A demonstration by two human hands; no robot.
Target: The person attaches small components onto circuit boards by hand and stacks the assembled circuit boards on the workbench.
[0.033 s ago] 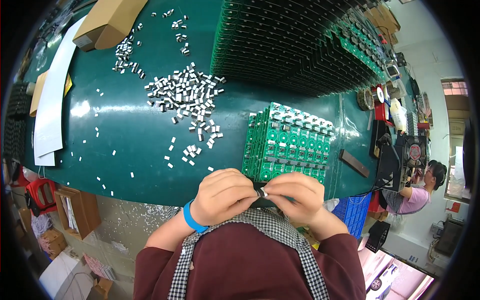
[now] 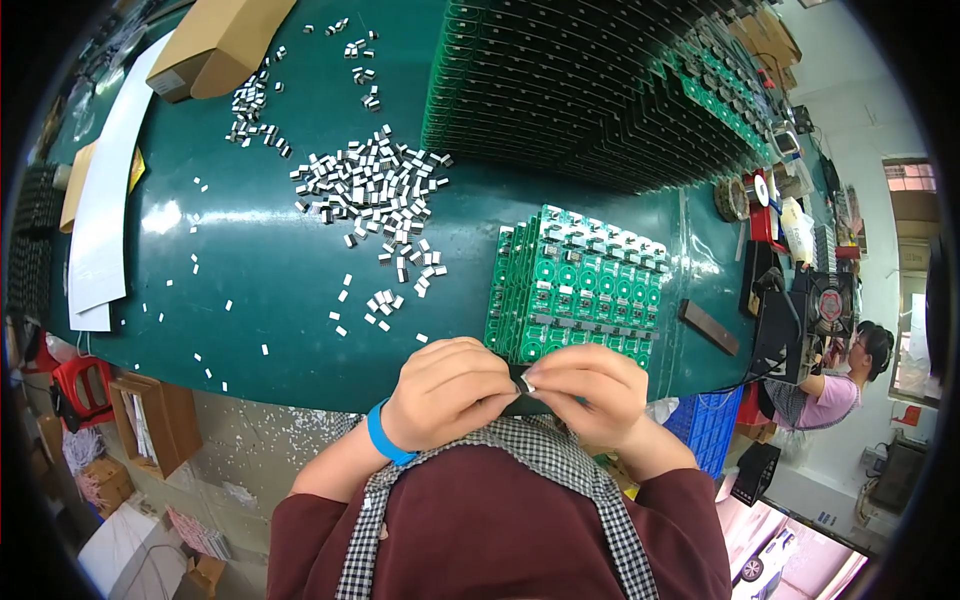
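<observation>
At the near edge of the table, my left hand [image 2: 447, 392] and my right hand [image 2: 592, 393] meet fingertip to fingertip. Both are closed in a pinch on one small black-and-white piece [image 2: 525, 383], mostly covered by the fingers. It resembles the small white-and-dark blocks [image 2: 375, 185] heaped on the table beyond my left hand, though its exact kind is hard to make out. Just past my fingers stands a stack of green circuit boards [image 2: 598, 285], set with rows of round outlines and small parts. A blue band circles my left wrist.
Tall rows of circuit boards [image 2: 560, 95] fill the far right of the green table [image 2: 270, 260]. A dark bar [image 2: 708, 327] lies right of the stack. Small white bits are scattered at left, near a cardboard box [image 2: 215, 50]. A co-worker [image 2: 838, 385] sits at far right beside a fan [image 2: 830, 303].
</observation>
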